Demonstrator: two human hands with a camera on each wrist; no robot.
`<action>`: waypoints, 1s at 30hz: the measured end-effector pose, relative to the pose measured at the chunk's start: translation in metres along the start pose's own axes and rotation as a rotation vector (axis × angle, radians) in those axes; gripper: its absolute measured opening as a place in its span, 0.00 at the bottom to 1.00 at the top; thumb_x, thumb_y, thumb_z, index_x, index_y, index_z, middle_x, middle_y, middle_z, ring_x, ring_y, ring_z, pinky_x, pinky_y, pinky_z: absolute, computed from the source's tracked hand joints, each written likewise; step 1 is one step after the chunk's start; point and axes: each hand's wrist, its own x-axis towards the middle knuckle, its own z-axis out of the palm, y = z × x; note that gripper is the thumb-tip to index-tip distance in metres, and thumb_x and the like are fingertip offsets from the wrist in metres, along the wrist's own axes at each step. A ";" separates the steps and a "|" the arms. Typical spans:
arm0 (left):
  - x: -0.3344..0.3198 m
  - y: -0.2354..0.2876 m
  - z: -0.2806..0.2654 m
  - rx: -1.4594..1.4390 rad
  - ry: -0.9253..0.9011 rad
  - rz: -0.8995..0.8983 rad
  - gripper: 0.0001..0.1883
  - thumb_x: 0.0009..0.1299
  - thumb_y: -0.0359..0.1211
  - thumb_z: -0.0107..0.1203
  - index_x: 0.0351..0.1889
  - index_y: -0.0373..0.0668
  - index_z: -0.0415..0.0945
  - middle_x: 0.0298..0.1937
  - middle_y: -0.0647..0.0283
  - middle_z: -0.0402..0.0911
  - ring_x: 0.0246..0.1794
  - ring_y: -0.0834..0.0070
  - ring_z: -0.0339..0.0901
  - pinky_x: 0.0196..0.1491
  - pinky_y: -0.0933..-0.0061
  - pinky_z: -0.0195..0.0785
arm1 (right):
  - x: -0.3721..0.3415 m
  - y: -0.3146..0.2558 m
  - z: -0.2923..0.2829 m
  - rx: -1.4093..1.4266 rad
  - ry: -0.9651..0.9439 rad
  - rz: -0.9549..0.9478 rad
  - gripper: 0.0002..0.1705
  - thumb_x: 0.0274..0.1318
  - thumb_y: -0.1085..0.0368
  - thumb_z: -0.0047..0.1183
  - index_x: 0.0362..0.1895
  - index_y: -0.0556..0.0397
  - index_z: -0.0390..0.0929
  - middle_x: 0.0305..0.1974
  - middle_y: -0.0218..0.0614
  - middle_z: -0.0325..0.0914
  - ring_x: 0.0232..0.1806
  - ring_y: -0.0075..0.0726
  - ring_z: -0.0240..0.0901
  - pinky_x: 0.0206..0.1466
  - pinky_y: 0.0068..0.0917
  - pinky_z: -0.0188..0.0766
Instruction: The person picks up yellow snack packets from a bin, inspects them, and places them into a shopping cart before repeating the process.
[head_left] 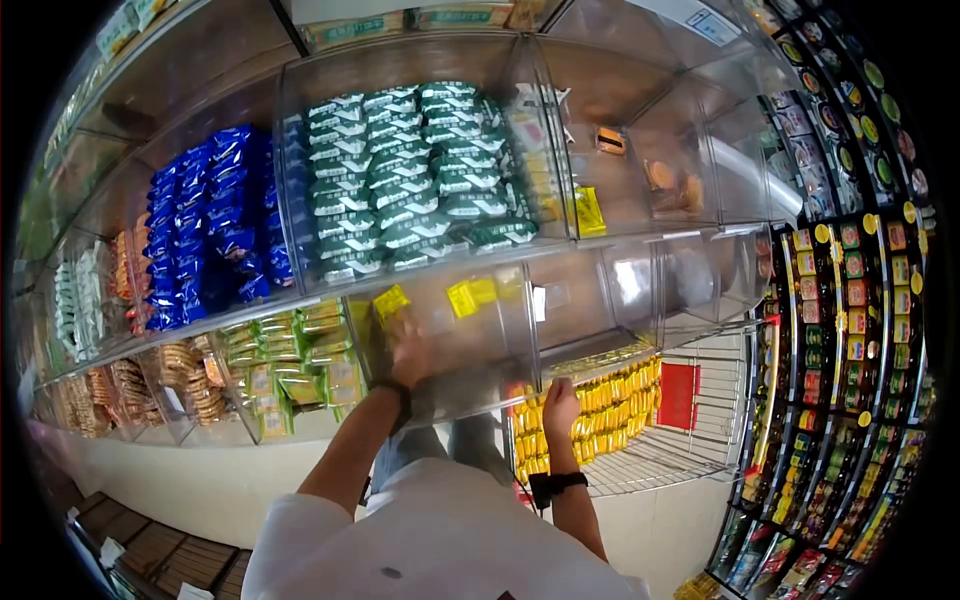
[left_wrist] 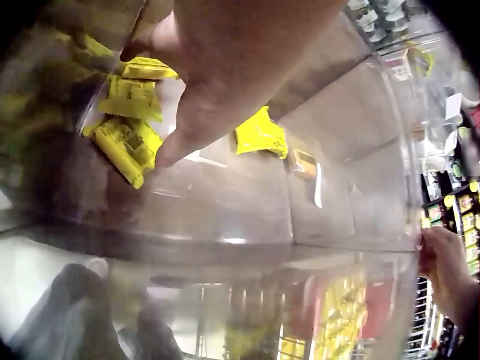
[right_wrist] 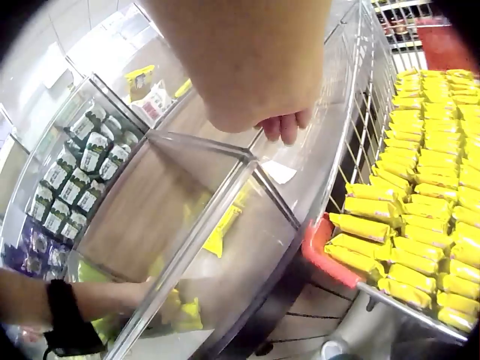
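My left hand (head_left: 408, 350) reaches into a clear bin, its thumb and a finger spread around yellow packets (left_wrist: 129, 146) in the left wrist view; whether it touches them is unclear. Another yellow packet (left_wrist: 261, 135) lies farther along the same bin. My right hand (head_left: 562, 408) is at the bin's front edge beside the cart, fingers loosely curled with nothing visible in them. In the right wrist view, the right hand's fingers (right_wrist: 288, 126) show below the palm; contact with the edge cannot be told. Many yellow packets (right_wrist: 420, 191) stand in rows in the cart.
Green packets (head_left: 400, 180) and blue packets (head_left: 205, 205) fill upper bins, with green-yellow packets (head_left: 300, 365) below at the left. The wire cart (head_left: 690, 455) has a red panel (head_left: 680, 397). Clear dividers separate the bins; a dark shelf of goods (head_left: 850, 330) stands at the right.
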 end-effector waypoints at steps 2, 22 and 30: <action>0.020 -0.005 -0.003 -0.006 -0.071 -0.044 0.40 0.59 0.45 0.50 0.66 0.58 0.38 0.68 0.52 0.33 0.65 0.44 0.37 0.53 0.40 0.50 | -0.004 0.004 0.005 -0.009 -0.021 -0.060 0.08 0.52 0.65 0.43 0.26 0.55 0.69 0.20 0.51 0.69 0.21 0.56 0.66 0.23 0.42 0.61; -0.021 0.008 -0.015 -0.126 -0.433 0.095 0.33 0.55 0.44 0.50 0.57 0.38 0.58 0.64 0.48 0.46 0.64 0.40 0.31 0.62 0.39 0.24 | -0.018 0.010 0.027 0.150 0.127 0.063 0.05 0.50 0.68 0.46 0.28 0.58 0.72 0.12 0.42 0.65 0.13 0.41 0.61 0.18 0.34 0.57; -0.004 0.006 0.115 0.045 -0.199 0.170 0.35 0.50 0.44 0.55 0.55 0.37 0.61 0.63 0.46 0.48 0.63 0.41 0.40 0.59 0.39 0.39 | -0.029 0.002 0.013 0.148 0.043 0.055 0.09 0.49 0.69 0.46 0.37 0.54 0.71 0.11 0.40 0.64 0.12 0.39 0.60 0.17 0.33 0.56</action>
